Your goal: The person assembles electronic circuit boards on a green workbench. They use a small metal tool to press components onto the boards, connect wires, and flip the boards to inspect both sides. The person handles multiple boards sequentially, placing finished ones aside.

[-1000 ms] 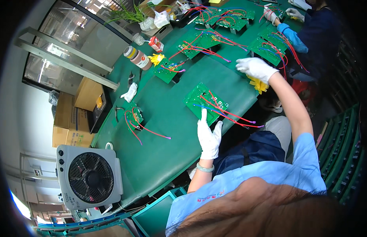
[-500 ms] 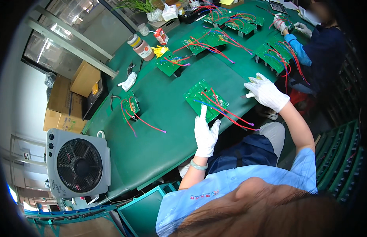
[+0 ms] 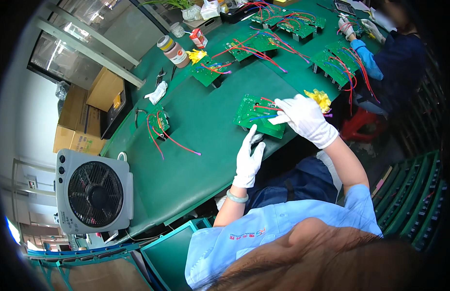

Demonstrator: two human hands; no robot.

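The left hand (image 3: 249, 160) angles upward, thumb and forefinger apart, at the near edge of the green circuit board (image 3: 257, 113) on the tabletop (image 3: 200, 116); the right hand (image 3: 306, 120) arches over its right side, grip impossible to tell.

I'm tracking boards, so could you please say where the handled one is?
In the head view, the circuit board is centre-right, at the edge of the green table, left hand at its lower edge, right hand over its right side.
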